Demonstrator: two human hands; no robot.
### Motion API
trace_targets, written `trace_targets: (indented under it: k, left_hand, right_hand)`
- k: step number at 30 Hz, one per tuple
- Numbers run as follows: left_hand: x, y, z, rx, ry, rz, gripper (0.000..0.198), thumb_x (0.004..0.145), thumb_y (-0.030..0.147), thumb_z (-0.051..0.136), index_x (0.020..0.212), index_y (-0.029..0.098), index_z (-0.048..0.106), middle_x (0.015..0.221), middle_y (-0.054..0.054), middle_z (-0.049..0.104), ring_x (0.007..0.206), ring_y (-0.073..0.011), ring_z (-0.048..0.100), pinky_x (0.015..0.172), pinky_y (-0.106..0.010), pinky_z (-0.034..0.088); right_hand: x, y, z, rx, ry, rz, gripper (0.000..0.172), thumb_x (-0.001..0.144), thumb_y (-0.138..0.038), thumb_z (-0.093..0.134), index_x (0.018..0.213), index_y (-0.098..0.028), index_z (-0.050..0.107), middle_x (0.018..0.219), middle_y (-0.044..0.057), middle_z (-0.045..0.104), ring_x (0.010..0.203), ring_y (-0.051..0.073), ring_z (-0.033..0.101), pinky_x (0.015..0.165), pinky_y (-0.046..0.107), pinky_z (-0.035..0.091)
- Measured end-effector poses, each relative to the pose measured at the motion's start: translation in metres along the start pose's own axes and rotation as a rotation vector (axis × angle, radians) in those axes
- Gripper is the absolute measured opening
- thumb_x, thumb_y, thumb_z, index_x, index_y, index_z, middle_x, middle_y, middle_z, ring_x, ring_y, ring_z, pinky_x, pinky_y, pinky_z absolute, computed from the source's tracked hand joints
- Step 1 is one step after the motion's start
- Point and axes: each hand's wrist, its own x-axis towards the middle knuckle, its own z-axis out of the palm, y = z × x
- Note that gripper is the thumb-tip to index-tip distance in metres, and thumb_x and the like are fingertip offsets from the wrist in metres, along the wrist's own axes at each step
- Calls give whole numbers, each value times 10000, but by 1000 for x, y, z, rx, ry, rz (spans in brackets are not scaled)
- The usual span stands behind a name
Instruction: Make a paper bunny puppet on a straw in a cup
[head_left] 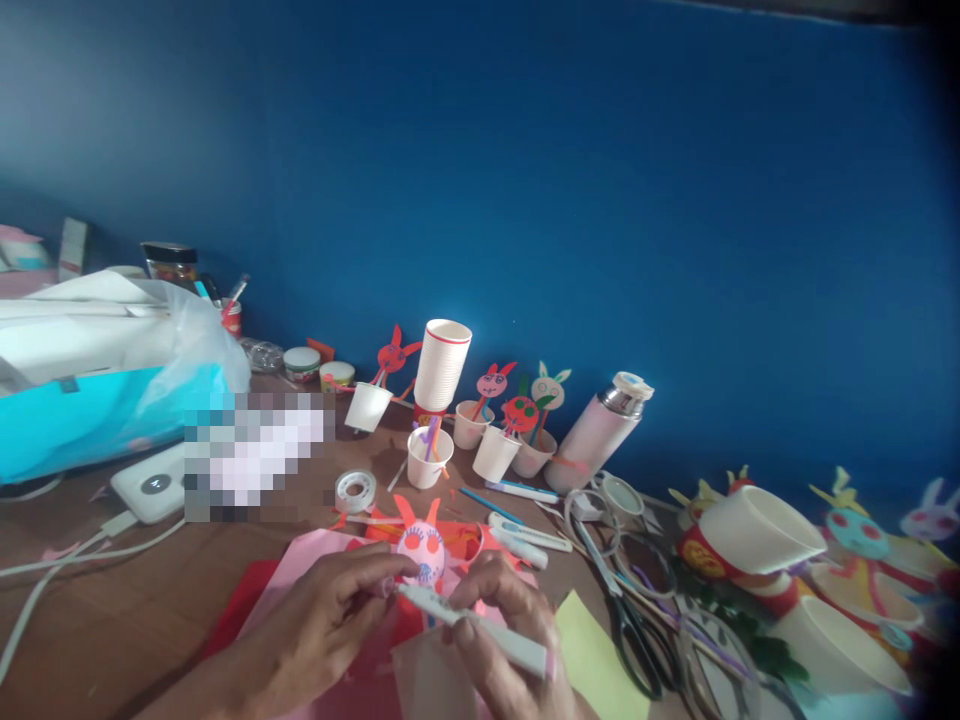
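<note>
My right hand [502,620] is closed around a white marker [510,645] with a pink end, its tip pointing left. My left hand [341,605] pinches a small pink cap [385,587] close to that tip; whether they touch I cannot tell. Just behind both hands is a pink paper rabbit face [421,548] with red ears, red eyes, drawn lashes and a blue scribbled mouth. Beneath the hands lie pink paper sheets [300,560] and a red sheet [240,610]. A pale, translucent piece [431,675] shows below the marker.
Behind stand paper cups with paper animal figures [495,455] and a tall cup stack [442,365]. Tape [355,491] lies nearer. To the right are a utility knife [529,532], scissors [634,640], yellow paper [600,660] and a leaning thermos [600,430]. A power bank [154,485] sits left.
</note>
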Motion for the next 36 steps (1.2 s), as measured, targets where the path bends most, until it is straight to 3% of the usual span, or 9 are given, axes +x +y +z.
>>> trace_targets:
  k: [4, 7, 10, 16, 20, 23, 27, 30, 36]
  left_hand:
    - [-4, 0, 3, 61, -5, 39, 275, 877, 331, 488, 1087, 302, 663, 940, -43, 676, 584, -138, 542, 538, -209, 455]
    - [-4, 5, 3, 137, -17, 94, 291, 857, 290, 490, 1089, 308, 666, 961, -49, 696, 788, -204, 623, 696, -252, 497]
    - [-6, 8, 3, 188, -23, 145, 331, 835, 255, 476, 1097, 332, 664, 1081, -39, 698, 973, -246, 628, 749, -263, 503]
    - [-11, -5, 3, 191, 35, 149, 334, 840, 269, 521, 1135, 365, 646, 1123, -9, 691, 1007, -225, 630, 895, -286, 475]
    - [-9, -8, -3, 149, -63, 154, 321, 849, 288, 523, 1145, 326, 641, 1078, -46, 700, 947, -239, 639, 798, -282, 515]
    - [-6, 3, -7, 101, -112, 83, 259, 824, 285, 555, 1047, 289, 688, 925, -47, 717, 855, -233, 635, 720, -266, 520]
    - [0, 23, -16, 46, -346, -23, 187, 834, 285, 541, 827, 254, 724, 701, -8, 668, 661, -192, 599, 591, -238, 479]
    - [1, 31, -25, -11, -446, -55, 198, 848, 333, 539, 852, 264, 725, 789, -10, 676, 693, -198, 592, 595, -246, 465]
    - [-4, 35, -28, -149, -576, -117, 283, 842, 481, 537, 936, 286, 720, 828, -14, 677, 728, -215, 602, 612, -268, 484]
  right_hand:
    - [-2, 2, 1, 13, -46, 15, 115, 812, -278, 540, 784, -199, 619, 672, 7, 573, 677, 161, 570, 642, 264, 430]
    - [-2, 2, 2, 7, -63, 29, 92, 785, -235, 550, 765, -190, 628, 671, 6, 571, 653, 148, 567, 626, 248, 429]
    - [-3, 2, 2, 14, -91, 53, 84, 781, -216, 557, 794, -185, 634, 711, 12, 586, 633, 132, 571, 597, 226, 436]
    - [0, 1, 5, -41, -85, 41, 99, 730, -161, 541, 767, -181, 631, 705, 19, 621, 622, 132, 602, 584, 216, 453]
    - [6, -6, 2, -89, -106, 13, 131, 690, -129, 520, 749, -188, 621, 688, 18, 638, 612, 141, 618, 589, 228, 473]
    - [11, -16, -2, -103, -166, -4, 119, 715, -133, 526, 752, -194, 621, 689, 28, 655, 649, 161, 629, 600, 247, 494]
    - [12, -24, -7, -47, -160, -77, 112, 731, -133, 546, 774, -217, 608, 641, 10, 654, 605, 156, 620, 572, 253, 500]
    - [4, -19, -8, -10, -238, 41, 128, 795, -169, 580, 899, -217, 639, 809, 51, 673, 723, 172, 638, 588, 257, 509]
    - [-19, 8, 3, 212, -183, 196, 234, 841, -433, 582, 895, -217, 656, 800, 61, 669, 684, 172, 637, 633, 297, 517]
